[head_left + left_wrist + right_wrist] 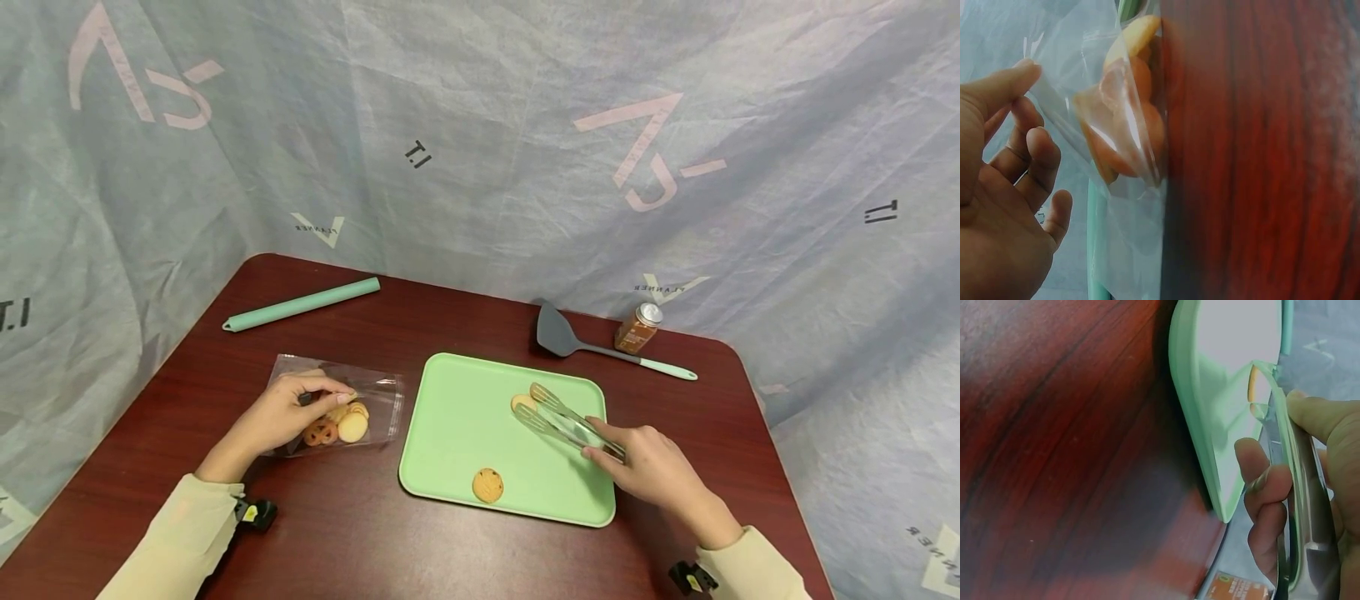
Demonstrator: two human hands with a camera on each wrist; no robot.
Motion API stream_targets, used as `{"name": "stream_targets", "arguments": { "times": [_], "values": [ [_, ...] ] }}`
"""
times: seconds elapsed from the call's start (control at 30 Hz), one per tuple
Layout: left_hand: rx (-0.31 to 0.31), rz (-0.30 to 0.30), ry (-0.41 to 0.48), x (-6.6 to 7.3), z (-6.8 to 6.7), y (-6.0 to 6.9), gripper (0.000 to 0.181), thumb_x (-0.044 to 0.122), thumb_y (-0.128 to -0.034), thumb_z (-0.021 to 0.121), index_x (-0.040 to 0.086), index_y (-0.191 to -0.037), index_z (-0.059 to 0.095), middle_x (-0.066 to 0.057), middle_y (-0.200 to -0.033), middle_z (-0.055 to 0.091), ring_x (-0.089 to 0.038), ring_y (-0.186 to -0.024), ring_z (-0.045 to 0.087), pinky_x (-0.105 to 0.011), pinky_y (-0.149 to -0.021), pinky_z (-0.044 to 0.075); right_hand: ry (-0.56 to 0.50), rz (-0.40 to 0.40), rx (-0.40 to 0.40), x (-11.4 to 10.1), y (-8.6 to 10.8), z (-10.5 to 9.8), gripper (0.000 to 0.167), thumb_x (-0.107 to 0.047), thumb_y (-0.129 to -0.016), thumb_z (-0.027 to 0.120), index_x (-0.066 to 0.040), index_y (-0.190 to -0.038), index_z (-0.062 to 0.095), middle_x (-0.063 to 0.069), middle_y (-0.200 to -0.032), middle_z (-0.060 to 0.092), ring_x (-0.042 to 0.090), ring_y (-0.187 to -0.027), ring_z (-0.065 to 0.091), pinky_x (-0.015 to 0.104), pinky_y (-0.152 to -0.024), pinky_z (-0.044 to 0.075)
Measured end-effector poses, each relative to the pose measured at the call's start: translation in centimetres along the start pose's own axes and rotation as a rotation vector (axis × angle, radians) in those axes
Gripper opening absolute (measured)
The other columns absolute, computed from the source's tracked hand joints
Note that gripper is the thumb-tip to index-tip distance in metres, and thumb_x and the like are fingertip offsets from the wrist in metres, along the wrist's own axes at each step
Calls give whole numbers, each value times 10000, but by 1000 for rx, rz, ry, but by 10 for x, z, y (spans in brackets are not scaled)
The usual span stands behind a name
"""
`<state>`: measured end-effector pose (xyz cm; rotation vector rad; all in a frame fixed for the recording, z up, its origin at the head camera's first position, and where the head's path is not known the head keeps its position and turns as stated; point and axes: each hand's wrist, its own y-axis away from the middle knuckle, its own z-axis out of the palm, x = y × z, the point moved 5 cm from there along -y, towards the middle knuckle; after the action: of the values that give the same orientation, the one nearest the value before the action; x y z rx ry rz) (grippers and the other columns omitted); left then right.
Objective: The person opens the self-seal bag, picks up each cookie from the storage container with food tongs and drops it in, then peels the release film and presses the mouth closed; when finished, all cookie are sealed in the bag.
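My left hand (288, 410) pinches the upper film of a clear plastic bag (384, 408) between thumb and forefinger; its other fingers are loosely bent in the left wrist view. Inside the bag lie several cookies (352, 427), some pale, one reddish-brown. My right hand (654, 465) grips metal tongs (573, 422) above the green tray (450, 433). The tongs' slotted ends are apart, beside a pale round cookie (524, 403) on the tray; whether they touch it I cannot tell. A second cookie (488, 485) with dark specks lies near the tray's front edge.
Behind the bag lies a green rod-like tool (303, 306). Beyond the tray are a spatula (557, 332) with a grey head and a spice jar (637, 328) with a silvery lid. Cloth (480, 150) hangs behind the dark red table (337, 533).
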<state>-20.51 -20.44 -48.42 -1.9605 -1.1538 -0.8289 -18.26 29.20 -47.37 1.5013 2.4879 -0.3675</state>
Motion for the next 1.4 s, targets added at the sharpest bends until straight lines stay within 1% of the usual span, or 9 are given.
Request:
{"name": "stream_targets", "arguments": {
  "times": [0.2,0.37,0.6,0.67,0.77,0.87,1.03,1.2,1.4],
  "values": [
    [-4,-9,-11,-1,1,1,123,131,-966,722,145,-1061,799,71,-1031,718,-135,-963,650,-293,-808,521,85,-84,12,-7,-4,2,442,-365,-951,737,-123,-1319,696,-30,-829,729,85,-731,673,316,-527,470],
    [-5,-11,-26,-1,0,2,135,131,-966,721,161,-1073,798,59,-1042,721,-134,-971,652,-279,-830,512,128,-138,40,-13,-4,2,426,-314,-936,759,-88,-1292,702,-64,-736,669,86,-681,656,328,-514,477],
    [-4,2,-26,0,1,0,127,138,-964,725,149,-1068,797,74,-1029,720,-125,-961,651,-286,-845,501,38,-125,26,-10,-4,1,406,-282,-952,749,-71,-1295,696,-52,-767,706,9,-686,628,280,-550,485],
    [-7,-2,-22,1,1,-1,124,144,-966,723,148,-1065,798,82,-1023,717,-122,-956,650,-298,-839,505,0,-132,18,-11,-6,1,406,-289,-965,734,-64,-1300,691,-115,-690,648,-20,-624,562,254,-538,460],
    [-8,-11,-23,1,-1,0,124,153,-970,718,147,-1065,799,91,-1018,713,-116,-946,650,-321,-820,517,-53,-136,-3,-18,-12,1,423,-312,-981,712,-61,-1320,678,-209,-579,463,-52,-536,393,222,-501,387],
    [-3,-12,-27,2,-2,0,123,162,-973,715,147,-1062,800,97,-1009,710,-109,-935,650,-330,-801,522,-95,-139,-35,-30,-21,0,446,-339,-993,691,-75,-1351,659,-223,-550,343,-46,-501,267,219,-476,332],
    [15,13,-25,3,-1,1,118,138,-969,717,135,-1055,799,79,-1002,716,-116,-927,652,-303,-788,515,-122,-199,-87,-59,-42,7,484,-390,-1013,647,-93,-1395,626,-208,-575,411,-56,-477,288,226,-487,361],
    [15,2,-23,1,0,2,123,146,-975,712,129,-1062,796,85,-1000,712,-116,-923,649,-306,-784,515,-129,-301,-135,-98,-65,25,502,-415,-1031,606,-78,-1403,613,-191,-563,441,-52,-466,332,222,-526,399],
    [10,-17,-26,-1,1,1,133,164,-986,700,127,-1074,793,87,-989,703,-113,-901,645,-332,-769,523,-173,-346,-244,-134,-95,52,517,-447,-1054,544,-91,-1426,592,-156,-486,386,-39,-413,201,208,-483,300]
  ]
}}
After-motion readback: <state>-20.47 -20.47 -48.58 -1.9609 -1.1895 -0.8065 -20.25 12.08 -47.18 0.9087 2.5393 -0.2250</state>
